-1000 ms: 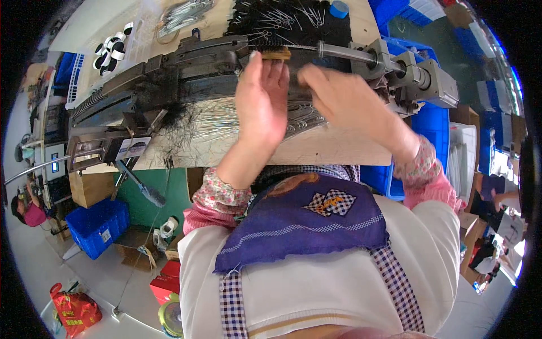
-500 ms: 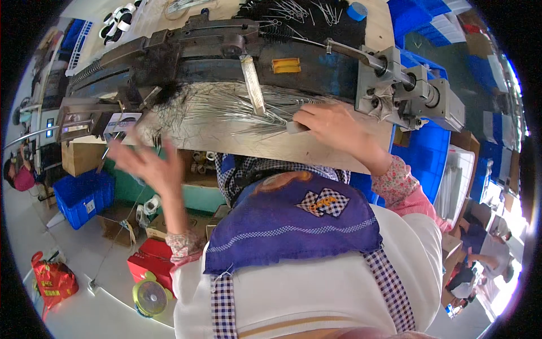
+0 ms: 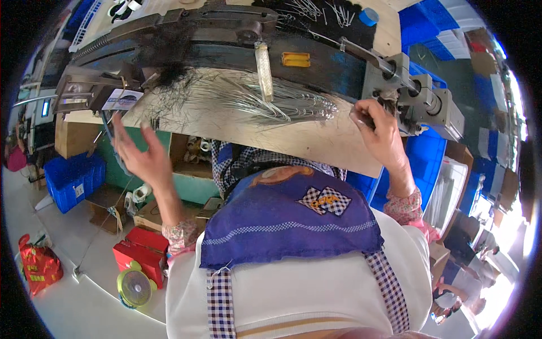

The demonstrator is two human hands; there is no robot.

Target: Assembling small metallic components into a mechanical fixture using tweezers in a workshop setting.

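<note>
Your left hand (image 3: 141,157), at nine o'clock, spreads its fingers apart; your right hand (image 3: 383,133), at two, curls its fingers, contents indiscernible. Farther, at twelve, tangled wires (image 3: 294,107) lie on the bench (image 3: 333,137); hasty pulling could snag neighbouring strands and scatter them.

The left hand (image 3: 140,158) splayed near the front edge of a wooden workbench (image 3: 316,140). The right hand (image 3: 380,130) curled just beside bent metal wires (image 3: 307,107).

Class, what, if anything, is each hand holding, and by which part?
Left hand: open, no hold visible. Right hand: curled; whether it holds anything cannot be told.
</note>
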